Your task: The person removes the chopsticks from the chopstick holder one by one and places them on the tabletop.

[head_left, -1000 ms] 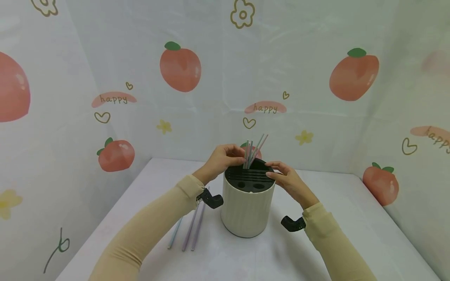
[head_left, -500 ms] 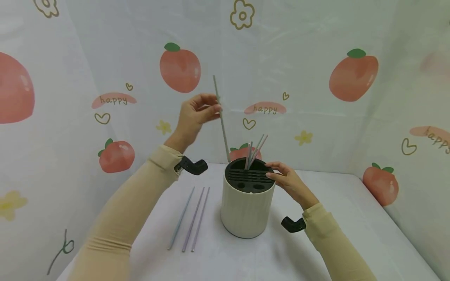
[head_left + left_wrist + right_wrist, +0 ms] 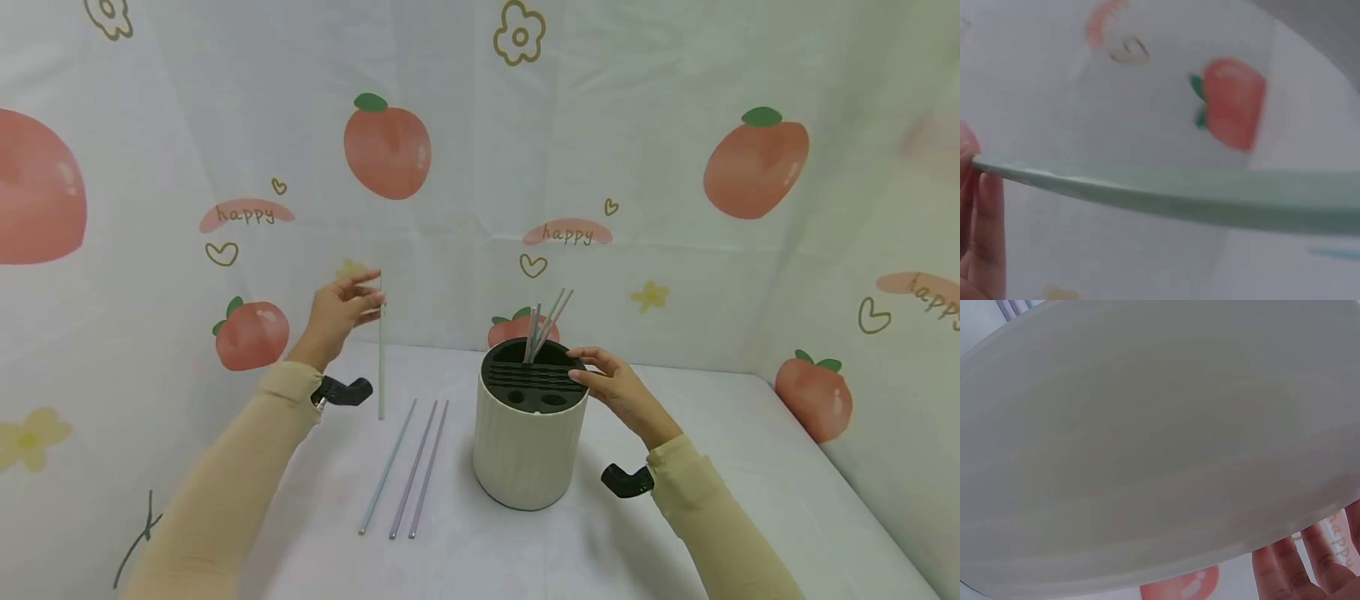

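Three straws [image 3: 405, 467] lie beside the holder [image 3: 527, 450].

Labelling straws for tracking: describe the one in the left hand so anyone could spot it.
Start at the cream ribbed holder mid-table, then look left past three straws lying flat. Above them the left hand pinches a pale green straw, the only one hanging upright in the air.

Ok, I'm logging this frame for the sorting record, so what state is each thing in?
Left hand: raised, pinching the green straw.
Green straw: upright, off the table.
Right hand: fingers resting on the holder's rim.
Holder: upright, straws leaning in it.
Three straws: flat on the table.
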`<state>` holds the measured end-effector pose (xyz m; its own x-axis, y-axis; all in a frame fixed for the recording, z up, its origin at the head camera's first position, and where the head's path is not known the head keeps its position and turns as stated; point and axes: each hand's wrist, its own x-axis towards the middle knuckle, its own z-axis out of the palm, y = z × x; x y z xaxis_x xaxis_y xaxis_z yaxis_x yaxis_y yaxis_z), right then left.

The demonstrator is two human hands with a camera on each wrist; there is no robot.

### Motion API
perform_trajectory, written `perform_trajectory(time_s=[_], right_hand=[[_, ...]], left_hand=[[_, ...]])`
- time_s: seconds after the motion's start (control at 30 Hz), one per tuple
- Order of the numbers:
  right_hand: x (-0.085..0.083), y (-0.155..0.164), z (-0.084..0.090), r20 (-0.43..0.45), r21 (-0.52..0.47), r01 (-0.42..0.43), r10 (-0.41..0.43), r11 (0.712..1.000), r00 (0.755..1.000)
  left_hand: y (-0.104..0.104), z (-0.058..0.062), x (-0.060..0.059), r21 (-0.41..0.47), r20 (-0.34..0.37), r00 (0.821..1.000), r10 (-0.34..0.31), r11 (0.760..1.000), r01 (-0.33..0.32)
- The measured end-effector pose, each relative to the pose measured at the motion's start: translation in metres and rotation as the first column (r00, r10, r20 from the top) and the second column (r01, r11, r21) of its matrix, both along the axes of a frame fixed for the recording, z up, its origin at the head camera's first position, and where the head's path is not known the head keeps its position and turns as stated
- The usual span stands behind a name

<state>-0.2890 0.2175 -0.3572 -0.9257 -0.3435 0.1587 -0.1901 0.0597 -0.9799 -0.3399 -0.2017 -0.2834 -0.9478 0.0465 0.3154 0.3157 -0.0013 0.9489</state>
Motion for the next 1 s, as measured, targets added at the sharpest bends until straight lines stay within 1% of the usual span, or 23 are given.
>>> perform_trajectory(time_s=[0.1, 0.17, 0.23, 0.33, 0.43, 0.57, 0.6, 0.63, 0.73, 0.87, 1.0], right_hand=[[0.000, 0.000, 0.000, 0.003, 0.005, 0.006, -0.006, 1.000, 1.000], [0.001, 0.000, 0.000, 0.003, 0.007, 0.007, -0.007, 1.000, 1.000], [0.001, 0.000, 0.000, 0.004, 0.008, 0.010, -0.010, 1.000, 1.000], [0.001, -0.001, 0.000, 0.010, 0.008, 0.013, -0.013, 1.000, 1.000], [0.001, -0.001, 0.000, 0.018, 0.007, 0.016, -0.016, 1.000, 1.000], [0.000, -0.001, 0.000, 0.013, 0.011, 0.014, -0.014, 1.000, 1.000], [0.000, -0.001, 0.000, 0.011, 0.012, 0.013, -0.014, 1.000, 1.000], [0.000, -0.001, 0.000, 0.010, 0.013, 0.014, -0.014, 1.000, 1.000], [0.000, 0.000, 0.000, 0.007, 0.019, 0.016, -0.016, 1.000, 1.000], [0.001, 0.000, 0.000, 0.001, 0.019, 0.014, -0.014, 1.000, 1.000], [0.001, 0.000, 0.000, 0.001, 0.017, 0.016, -0.016, 1.000, 1.000]], left_hand=[[-0.019, -0.041, -0.003, -0.145, 0.091, 0.996, 0.014, 0.989, -0.001], [-0.031, -0.066, -0.005, -0.223, 0.146, 0.989, 0.014, 0.975, 0.019], [-0.040, -0.089, -0.004, -0.285, 0.200, 0.980, 0.018, 0.958, 0.041], [-0.049, -0.117, -0.003, -0.343, 0.288, 0.957, 0.035, 0.937, 0.069], [-0.053, -0.137, 0.001, -0.371, 0.355, 0.934, 0.050, 0.924, 0.092], [-0.052, -0.154, 0.004, -0.403, 0.396, 0.916, 0.068, 0.909, 0.107], [-0.052, -0.157, 0.005, -0.408, 0.405, 0.911, 0.075, 0.907, 0.107], [-0.052, -0.160, 0.005, -0.417, 0.405, 0.911, 0.073, 0.902, 0.113], [-0.050, -0.166, 0.005, -0.433, 0.422, 0.901, 0.101, 0.896, 0.102], [-0.047, -0.171, 0.006, -0.461, 0.418, 0.898, 0.139, 0.884, 0.077], [-0.043, -0.170, 0.009, -0.504, 0.384, 0.911, 0.155, 0.861, 0.066]])
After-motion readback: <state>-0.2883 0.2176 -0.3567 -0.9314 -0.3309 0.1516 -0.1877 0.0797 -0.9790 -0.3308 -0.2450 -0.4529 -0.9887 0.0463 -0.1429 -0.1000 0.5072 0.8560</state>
